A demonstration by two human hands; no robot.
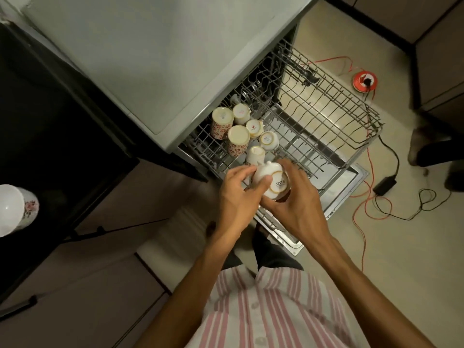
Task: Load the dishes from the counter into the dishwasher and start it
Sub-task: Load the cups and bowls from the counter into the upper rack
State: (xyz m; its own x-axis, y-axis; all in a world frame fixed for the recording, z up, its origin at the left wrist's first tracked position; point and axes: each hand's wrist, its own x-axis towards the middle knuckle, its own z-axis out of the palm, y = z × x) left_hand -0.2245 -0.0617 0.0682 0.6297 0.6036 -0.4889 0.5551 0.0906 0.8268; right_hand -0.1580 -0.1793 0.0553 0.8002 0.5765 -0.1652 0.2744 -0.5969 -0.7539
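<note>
A white cup with a gold ring on its base is turned upside down over the front of the dishwasher's pulled-out upper rack. My left hand grips its left side, thumb across the cup. My right hand curls round its right and lower side. Several upturned cups stand in the rack's left part, among them two red-patterned mugs and small white cups. The open dishwasher door lies under the rack.
The grey dishwasher top fills the upper middle. A white bowl sits on the dark counter at far left. Orange and black cables and an orange cable reel lie on the floor at right. A person's foot is at the right edge.
</note>
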